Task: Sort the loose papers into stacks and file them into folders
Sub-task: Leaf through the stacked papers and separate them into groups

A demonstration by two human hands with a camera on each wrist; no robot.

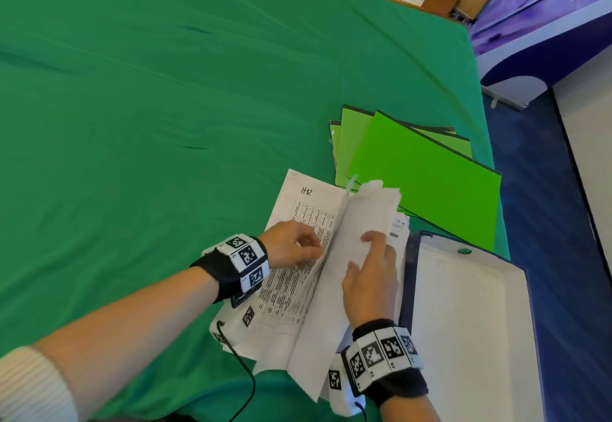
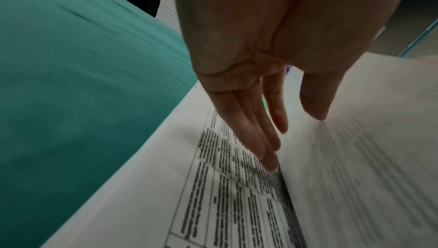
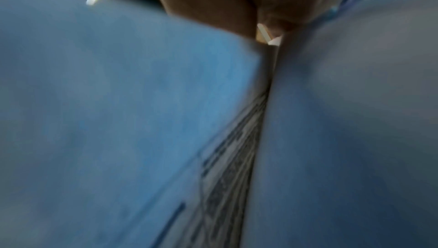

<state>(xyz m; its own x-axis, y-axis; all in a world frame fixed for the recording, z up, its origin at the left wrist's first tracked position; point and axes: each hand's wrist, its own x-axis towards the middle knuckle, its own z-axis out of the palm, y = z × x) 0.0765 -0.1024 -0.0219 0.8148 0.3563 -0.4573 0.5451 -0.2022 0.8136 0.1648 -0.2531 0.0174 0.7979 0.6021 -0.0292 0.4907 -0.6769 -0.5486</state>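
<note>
Head view: left hand (image 1: 291, 244) flat on the HR sheet (image 1: 298, 219), right hand (image 1: 371, 276) holds raised pages (image 1: 361, 223) — turn them singly, pinning the stack.

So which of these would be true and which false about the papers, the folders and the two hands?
1. The top flat sheet has "HR" handwritten on it. True.
2. The folders are red. False: they are bright green.
3. The left hand rests with straight fingers on the printed sheet. True.
4. The right hand lies flat on the green cloth. False: it is on the lifted bundle of papers.
5. The folders lie beyond the papers, near the table's right edge. True.
6. The white tray is full of papers. False: what shows of its inside is bare.
</note>
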